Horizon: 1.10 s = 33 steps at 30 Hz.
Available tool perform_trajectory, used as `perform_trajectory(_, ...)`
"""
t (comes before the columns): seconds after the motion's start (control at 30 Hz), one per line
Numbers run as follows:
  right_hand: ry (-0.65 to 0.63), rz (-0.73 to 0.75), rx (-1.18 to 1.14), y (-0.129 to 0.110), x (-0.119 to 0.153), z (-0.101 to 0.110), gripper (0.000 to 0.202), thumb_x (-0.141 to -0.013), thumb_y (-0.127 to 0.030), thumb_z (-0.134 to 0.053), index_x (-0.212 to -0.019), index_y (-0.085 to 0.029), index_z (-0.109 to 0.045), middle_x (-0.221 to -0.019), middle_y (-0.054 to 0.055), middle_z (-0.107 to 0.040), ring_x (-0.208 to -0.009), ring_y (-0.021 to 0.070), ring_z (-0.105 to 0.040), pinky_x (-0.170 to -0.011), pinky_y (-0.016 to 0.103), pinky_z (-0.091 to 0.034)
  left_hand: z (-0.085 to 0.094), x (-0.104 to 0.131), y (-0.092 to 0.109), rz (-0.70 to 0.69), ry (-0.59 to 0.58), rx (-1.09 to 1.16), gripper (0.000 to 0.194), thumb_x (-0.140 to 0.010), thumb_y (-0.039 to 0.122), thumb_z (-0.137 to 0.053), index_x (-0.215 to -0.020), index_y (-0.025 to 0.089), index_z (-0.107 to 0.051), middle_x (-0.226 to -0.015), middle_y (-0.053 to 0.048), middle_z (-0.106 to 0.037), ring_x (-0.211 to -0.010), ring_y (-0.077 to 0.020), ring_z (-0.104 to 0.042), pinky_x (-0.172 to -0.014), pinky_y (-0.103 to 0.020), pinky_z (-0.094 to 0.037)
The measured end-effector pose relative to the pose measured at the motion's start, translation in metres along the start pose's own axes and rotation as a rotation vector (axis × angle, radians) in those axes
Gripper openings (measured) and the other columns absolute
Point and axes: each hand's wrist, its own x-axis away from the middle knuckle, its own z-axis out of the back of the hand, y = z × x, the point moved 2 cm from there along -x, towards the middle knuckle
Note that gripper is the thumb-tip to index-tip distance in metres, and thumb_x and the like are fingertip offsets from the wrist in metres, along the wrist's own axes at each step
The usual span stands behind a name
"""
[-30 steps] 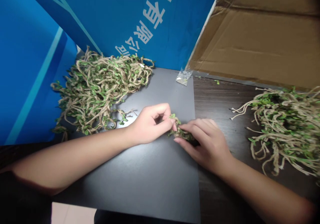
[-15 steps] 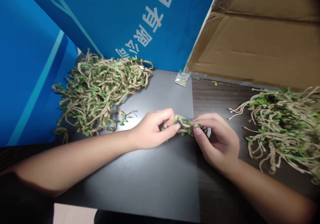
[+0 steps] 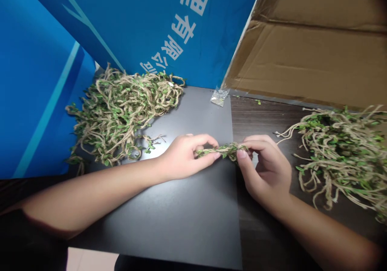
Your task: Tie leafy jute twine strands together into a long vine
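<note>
Between my two hands is a short bunch of leafy twine garland (image 3: 227, 151), tan cord with small green leaves. My left hand (image 3: 190, 155) pinches its left end between thumb and fingers. My right hand (image 3: 264, 162) grips the right end with thumb and forefinger, which hide part of it. The bunch is held roughly level, over the line where the grey sheet (image 3: 181, 214) meets the dark wood tabletop (image 3: 260, 118).
A big heap of leafy twine (image 3: 127, 110) lies at the left against blue panels (image 3: 145, 25). Another pile with loose cord ends (image 3: 344, 158) is at the right. Behind stand a cardboard sheet (image 3: 317, 57) and a small clear plastic packet (image 3: 218, 97).
The garland between my hands has drawn into a narrower, straighter strand. My right hand has shifted slightly to the right, and my left fingers have moved a little along the twine.
</note>
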Motion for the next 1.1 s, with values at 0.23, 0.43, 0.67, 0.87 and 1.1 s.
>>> perform_trajectory(0.23,-0.054,-0.074,-0.072,0.009,0.004,-0.003,0.026,-0.095,-0.014,-0.069,-0.118,-0.023,-0.059,-0.099,0.003,-0.067,-0.085,0.0161,-0.064,-0.077,0.033,-0.054,0.005,-0.002,-0.001,-0.107,-0.015,0.018,0.023,-0.100,0.033,-0.063,-0.091,0.015,-0.073,-0.073,-0.001,-0.065,-0.064,-0.0114,-0.054,-0.069,-0.025,-0.042)
perform_trajectory(0.43,-0.363,0.027,-0.057,0.004,-0.002,-0.009,0.020,-0.101,-0.016,-0.062,-0.120,-0.022,-0.064,-0.109,0.004,-0.074,-0.098,0.0161,-0.069,-0.085,0.033,-0.056,0.008,-0.003,-0.002,-0.173,-0.105,0.142,0.025,-0.105,0.034,-0.056,-0.092,0.016,-0.067,-0.087,-0.005,-0.067,-0.085,-0.0157,-0.060,-0.082,-0.028,-0.047)
perform_trajectory(0.67,-0.408,-0.007,-0.057,-0.008,-0.008,-0.003,0.003,-0.101,-0.022,-0.065,-0.102,-0.022,-0.068,-0.096,0.003,-0.074,-0.089,0.0155,-0.068,-0.080,0.032,-0.055,0.008,-0.004,-0.003,-0.135,-0.088,0.219,0.029,-0.105,0.038,-0.054,-0.089,0.015,-0.062,-0.087,-0.005,-0.063,-0.086,-0.0164,-0.059,-0.082,-0.029,-0.047)
perform_trajectory(0.87,-0.392,0.012,0.172,-0.031,-0.007,0.017,0.006,-0.100,-0.018,-0.063,-0.098,-0.022,-0.067,-0.095,0.003,-0.070,-0.085,0.0158,-0.066,-0.074,0.030,-0.052,0.003,-0.003,-0.005,-0.108,-0.015,0.100,0.021,-0.104,0.031,-0.052,-0.091,0.017,-0.060,-0.085,-0.003,-0.063,-0.083,-0.0158,-0.058,-0.078,-0.029,-0.046)
perform_trajectory(1.1,-0.253,0.008,0.294,-0.027,0.002,0.016,0.008,-0.101,-0.020,-0.063,-0.104,-0.023,-0.070,-0.090,0.003,-0.073,-0.079,0.0165,-0.070,-0.070,0.030,-0.054,0.013,0.012,0.006,-0.411,0.399,-0.126,0.028,-0.084,0.022,-0.067,-0.110,0.019,-0.056,-0.109,-0.009,-0.059,-0.106,-0.0231,-0.056,-0.096,-0.041,-0.045)
